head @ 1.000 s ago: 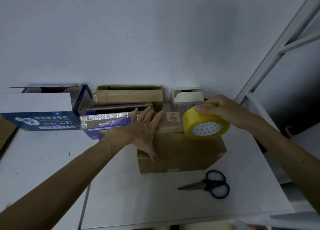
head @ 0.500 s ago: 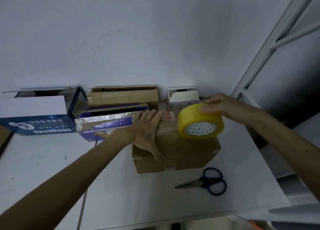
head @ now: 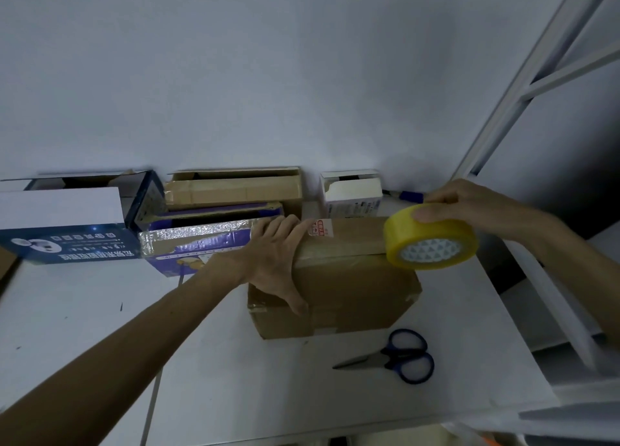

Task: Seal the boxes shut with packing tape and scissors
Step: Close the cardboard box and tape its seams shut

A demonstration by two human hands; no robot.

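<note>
At a white table point(head: 235, 378) set against a bare, pale wall point(head: 268, 76), a person's left hand point(head: 275, 258) lies flat with fingers spread on top of a brown box point(head: 352, 294), thumb down its front. The right hand point(head: 469, 207) grips a yellow tape roll point(head: 431, 236) at the box's top right edge. Blue-handled scissors point(head: 396, 356) lie on the table just in front of the box, other boxes point(head: 235, 190) line the wall behind, and a white rack point(head: 536, 76) stands at right.

Left hand point(head: 273, 261) is pressing flat, fingers extended and thumb splayed; right hand point(head: 469, 206) is gripping the tape roll point(head: 432, 237) from above.
</note>
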